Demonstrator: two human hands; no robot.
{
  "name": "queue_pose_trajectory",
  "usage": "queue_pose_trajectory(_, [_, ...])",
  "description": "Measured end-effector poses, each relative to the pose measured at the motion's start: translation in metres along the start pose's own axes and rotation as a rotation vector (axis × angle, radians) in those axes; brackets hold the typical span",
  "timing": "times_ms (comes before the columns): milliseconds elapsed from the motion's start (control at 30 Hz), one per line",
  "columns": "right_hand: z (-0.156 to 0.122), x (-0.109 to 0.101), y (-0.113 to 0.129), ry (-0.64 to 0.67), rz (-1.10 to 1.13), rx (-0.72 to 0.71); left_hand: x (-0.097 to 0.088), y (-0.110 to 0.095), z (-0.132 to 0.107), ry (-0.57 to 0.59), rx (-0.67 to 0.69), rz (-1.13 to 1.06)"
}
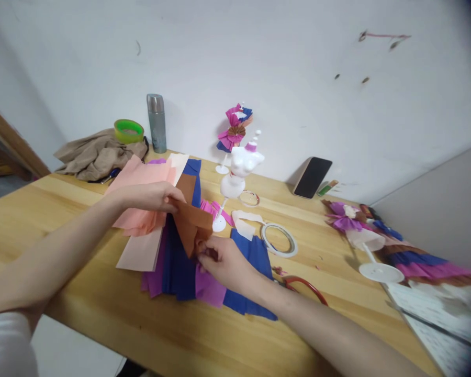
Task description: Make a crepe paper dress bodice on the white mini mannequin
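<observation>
**A:** What sits at the far left?

**B:** A pale wooden table (63,209) runs along a white wall. At its far left lies a crumpled tan cloth (96,152) with a green roll of tape (129,131) resting on it. A tall grey metal flask (157,123) stands just to the right.

**A:** And the hands?

**B:** The left hand (153,196) reaches in from the near left, over a fanned stack of pink, peach, purple and blue crepe paper (141,246). Its fingertips pinch the upper edge of a brown crepe paper sheet (190,220), which is lifted off the stack near the middle of the table. The right hand (223,262) comes from the near right, thumb and fingers closed tight on the sheet's lower corner.

**A:** How would that sheet handle?

**B:** Probably very light, limp and crinkly, and easy to tear or crease. It is best taken by its edges with a soft pinch.

**A:** What lies to the right?

**B:** Just beyond the sheet stands a white plastic mannequin torso (239,167), with a pink and blue paper fan ornament (234,130) behind it. Further right are a white tape ring (279,239) and red-handled scissors (304,285), the scissors beside the right forearm. A black phone (312,177) leans on the wall. At the far right, a paper-dressed doll stand (377,241) lies on its side.
</observation>
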State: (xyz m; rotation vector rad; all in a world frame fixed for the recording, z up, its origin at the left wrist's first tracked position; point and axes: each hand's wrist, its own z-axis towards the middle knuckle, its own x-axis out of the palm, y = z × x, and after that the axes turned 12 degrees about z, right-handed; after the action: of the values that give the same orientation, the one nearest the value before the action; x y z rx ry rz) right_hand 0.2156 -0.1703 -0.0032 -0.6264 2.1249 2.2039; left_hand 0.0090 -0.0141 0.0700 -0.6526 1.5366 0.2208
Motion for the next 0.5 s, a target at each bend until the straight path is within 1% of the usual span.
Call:
queue_pose_trajectory(67, [-0.007, -0.005, 0.006, 0.036, -0.18, -0.151, -0.007, 0.007, -0.005, 0.046, 0.08, -0.082])
queue_pose_trajectory(100, [-0.011, -0.008, 0.009, 0.06, -0.225, -0.194, -0.011, 0.01, -0.01, 0.071, 0.112, -0.116])
queue_pose_trajectory(167, [-0.017, -0.012, 0.014, 0.078, -0.271, -0.228, -0.02, 0.015, -0.024, 0.079, 0.103, -0.136])
queue_pose_trajectory(233, [-0.02, -0.015, 0.015, 0.061, -0.295, -0.232, -0.027, 0.018, -0.039, 0.072, 0.024, -0.123])
queue_pose_trajectory(333, [-0.018, -0.018, 0.014, 0.042, -0.308, -0.22, -0.03, 0.02, -0.059, 0.029, -0.11, -0.086])
queue_pose_trajectory(400, [-0.015, -0.018, 0.013, 0.045, -0.317, -0.195, -0.029, 0.021, -0.066, 0.008, -0.141, -0.058])
queue_pose_trajectory(500, [-0.01, -0.015, 0.014, 0.066, -0.36, -0.143, -0.028, 0.025, -0.071, -0.037, -0.136, -0.001])
